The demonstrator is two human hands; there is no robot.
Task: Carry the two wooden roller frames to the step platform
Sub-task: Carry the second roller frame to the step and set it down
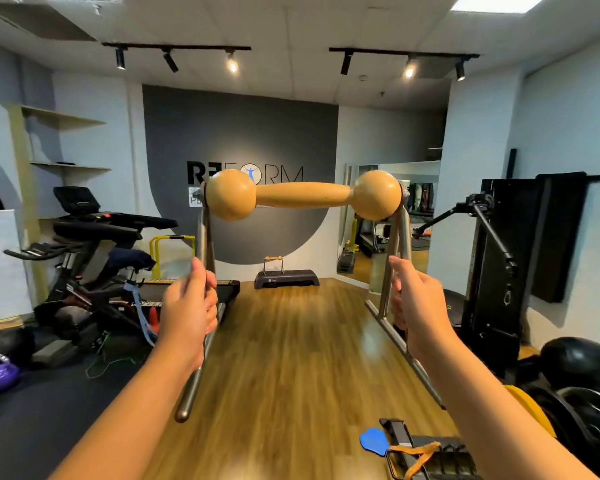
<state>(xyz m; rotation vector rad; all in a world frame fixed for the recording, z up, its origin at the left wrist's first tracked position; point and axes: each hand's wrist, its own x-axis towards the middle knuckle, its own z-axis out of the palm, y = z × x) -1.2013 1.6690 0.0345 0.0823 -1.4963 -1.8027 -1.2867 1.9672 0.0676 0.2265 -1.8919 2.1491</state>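
Two hands, left and right, fingers wrapped around roller frame uprights, mid-carry; next, walk it to the step platform beyond the fingers.

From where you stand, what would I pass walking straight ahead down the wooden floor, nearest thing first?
Blue paddle-shaped pad on the floor → your two hands gripping the metal-legged wooden roller frame → black step platform carrying a second small wooden roller frame → grey wall panel with lettering.

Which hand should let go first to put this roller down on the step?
Probably neither: left hand and right hand each grip one metal leg of the roller frame, evenly. The step platform lies straight ahead, another frame already on it.
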